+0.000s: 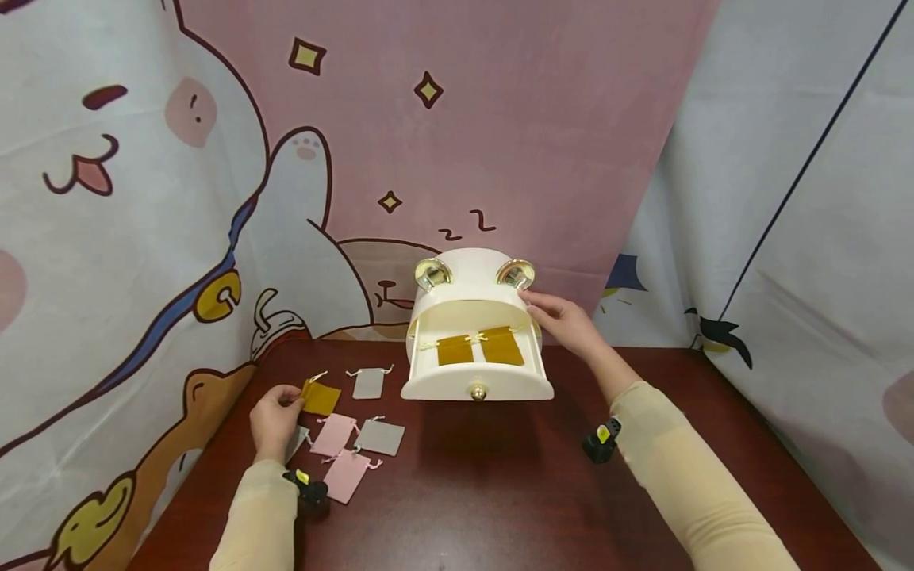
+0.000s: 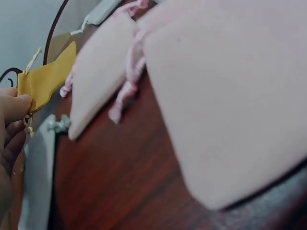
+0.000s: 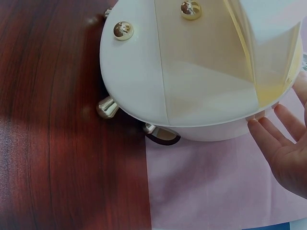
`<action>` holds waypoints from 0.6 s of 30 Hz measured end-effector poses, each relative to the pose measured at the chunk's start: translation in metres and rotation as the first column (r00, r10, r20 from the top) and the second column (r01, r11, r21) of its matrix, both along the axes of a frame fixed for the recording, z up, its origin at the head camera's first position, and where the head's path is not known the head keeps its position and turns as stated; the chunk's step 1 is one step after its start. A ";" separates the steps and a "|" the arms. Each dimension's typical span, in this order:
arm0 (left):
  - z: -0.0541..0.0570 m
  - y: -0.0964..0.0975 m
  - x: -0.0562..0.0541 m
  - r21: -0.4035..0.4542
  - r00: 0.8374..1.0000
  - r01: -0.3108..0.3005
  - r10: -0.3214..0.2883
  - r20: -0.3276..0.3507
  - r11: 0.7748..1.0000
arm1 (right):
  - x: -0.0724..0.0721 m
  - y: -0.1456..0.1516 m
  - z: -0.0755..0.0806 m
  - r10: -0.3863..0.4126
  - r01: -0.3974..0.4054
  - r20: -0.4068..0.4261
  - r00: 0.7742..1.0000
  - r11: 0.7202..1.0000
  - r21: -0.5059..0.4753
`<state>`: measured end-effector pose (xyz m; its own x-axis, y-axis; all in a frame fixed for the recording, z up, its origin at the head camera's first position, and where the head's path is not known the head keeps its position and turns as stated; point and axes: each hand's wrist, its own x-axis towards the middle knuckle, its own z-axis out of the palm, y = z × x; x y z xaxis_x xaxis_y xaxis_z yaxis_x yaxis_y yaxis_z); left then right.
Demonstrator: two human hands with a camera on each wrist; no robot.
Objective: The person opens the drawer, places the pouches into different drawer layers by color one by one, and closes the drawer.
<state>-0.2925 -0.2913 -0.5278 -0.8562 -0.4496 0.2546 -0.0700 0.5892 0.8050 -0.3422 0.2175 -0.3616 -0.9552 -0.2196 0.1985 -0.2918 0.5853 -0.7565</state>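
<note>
My left hand pinches a mustard-yellow drawstring pouch by its corded end, above the left part of the table; the left wrist view shows the thumb on the pouch. My right hand touches the right side of a cream storage box, just below one of its gold ear-like rings. In the right wrist view, the fingers lie extended along the box's side. The box's upper drawer is pulled out, with two mustard-yellow pouches lying inside.
Around the left hand lie pink drawstring pouches and grey ones, one grey pouch partly hidden behind the wrist. The box stands on gold legs near the back of the dark red table, before a printed cloth.
</note>
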 end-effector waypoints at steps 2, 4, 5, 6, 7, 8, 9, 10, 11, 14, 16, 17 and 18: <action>0.004 0.001 -0.001 0.001 1.000 0.008 -0.008 -0.015 1.000 | 0.000 0.000 0.000 0.002 -0.002 -0.002 1.000 1.000 -0.005; 0.009 0.002 -0.003 -0.006 1.000 0.014 -0.014 -0.024 1.000 | 0.001 0.000 0.000 0.004 -0.004 -0.004 1.000 1.000 -0.007; 0.011 0.002 -0.003 -0.008 0.999 0.016 -0.016 -0.028 1.000 | 0.001 0.000 0.000 0.005 -0.005 -0.005 1.000 1.000 -0.009; 0.014 0.003 -0.004 -0.013 0.999 0.016 -0.017 -0.031 1.000 | 0.001 0.000 0.000 0.006 -0.006 -0.005 1.000 1.000 -0.010; 0.017 0.003 -0.005 -0.018 0.999 0.015 -0.016 -0.032 1.000 | 0.001 0.000 0.000 0.007 -0.007 -0.005 1.000 1.000 -0.011; 0.019 0.004 -0.005 -0.020 0.999 0.017 -0.017 -0.033 1.000 | 0.001 0.000 0.000 0.008 -0.008 -0.005 1.000 1.000 -0.011; 0.021 0.004 -0.006 -0.021 0.999 0.019 -0.020 -0.036 1.000 | 0.001 0.000 0.000 0.008 -0.008 -0.007 1.000 1.000 -0.010; 0.023 0.005 -0.006 -0.019 0.999 0.021 -0.022 -0.038 1.000 | 0.001 0.000 0.000 0.009 -0.009 -0.007 1.000 1.000 -0.009; 0.025 0.006 -0.007 -0.018 0.999 0.024 -0.024 -0.038 1.000 | 0.001 0.000 0.000 0.009 -0.009 -0.007 1.000 1.000 -0.008; 0.030 0.008 -0.008 -0.011 0.999 0.030 -0.031 -0.045 0.999 | 0.000 0.000 0.001 0.007 -0.007 -0.012 1.000 1.000 0.001; 0.034 0.009 -0.009 -0.007 0.998 0.035 -0.036 -0.050 0.999 | 0.000 0.000 0.000 0.006 -0.006 -0.013 1.000 1.000 0.006; 0.036 0.010 -0.010 -0.010 0.998 0.037 -0.037 -0.053 0.999 | 0.000 0.000 0.000 0.003 -0.003 -0.014 1.000 1.000 0.009; 0.038 0.011 -0.011 -0.015 0.998 0.037 -0.038 -0.057 0.999 | 0.000 0.000 0.000 0.002 -0.001 -0.016 1.000 1.000 0.010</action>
<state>-0.3033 -0.2808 -0.4902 -0.8563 -0.4134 0.3097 -0.0016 0.6018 0.7987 -0.3423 0.2176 -0.3615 -0.9517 -0.2231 0.2111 -0.3043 0.5925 -0.7459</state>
